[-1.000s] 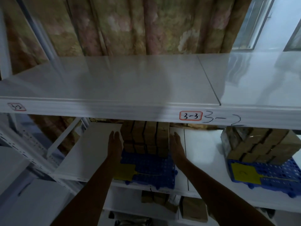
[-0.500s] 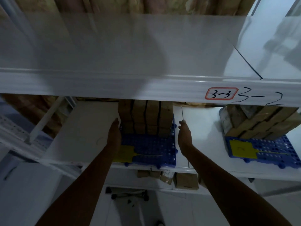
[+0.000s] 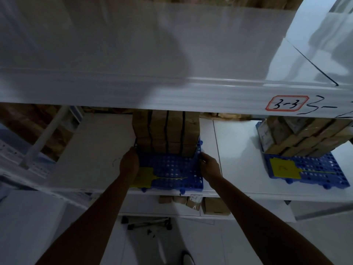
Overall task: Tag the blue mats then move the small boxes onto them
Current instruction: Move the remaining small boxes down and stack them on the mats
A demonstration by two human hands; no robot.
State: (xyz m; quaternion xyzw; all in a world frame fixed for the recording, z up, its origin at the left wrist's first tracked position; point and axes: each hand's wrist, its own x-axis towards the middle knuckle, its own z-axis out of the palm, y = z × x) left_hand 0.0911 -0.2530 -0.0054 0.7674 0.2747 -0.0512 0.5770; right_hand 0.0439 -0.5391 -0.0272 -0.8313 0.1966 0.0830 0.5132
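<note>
A blue perforated mat (image 3: 172,169) lies on the white middle shelf (image 3: 91,150), with a yellow tag (image 3: 143,178) on its front left corner. A stack of small brown boxes (image 3: 166,131) stands on the mat's back half. My left hand (image 3: 129,163) grips the mat's left edge and my right hand (image 3: 209,165) grips its right edge. To the right, a second blue mat (image 3: 313,169) carries its own yellow tag (image 3: 282,168) and a pile of brown boxes (image 3: 305,134).
The upper white shelf (image 3: 152,64) juts out overhead, marked with a red-bordered "3-3" label (image 3: 286,105). Several more small boxes (image 3: 194,202) lie on the lower shelf. A wheeled base (image 3: 147,222) stands on the floor below.
Both hands slid forward from the sides of the box stack down to the mat's side edges. The view tilted downward and moved closer to the shelf.
</note>
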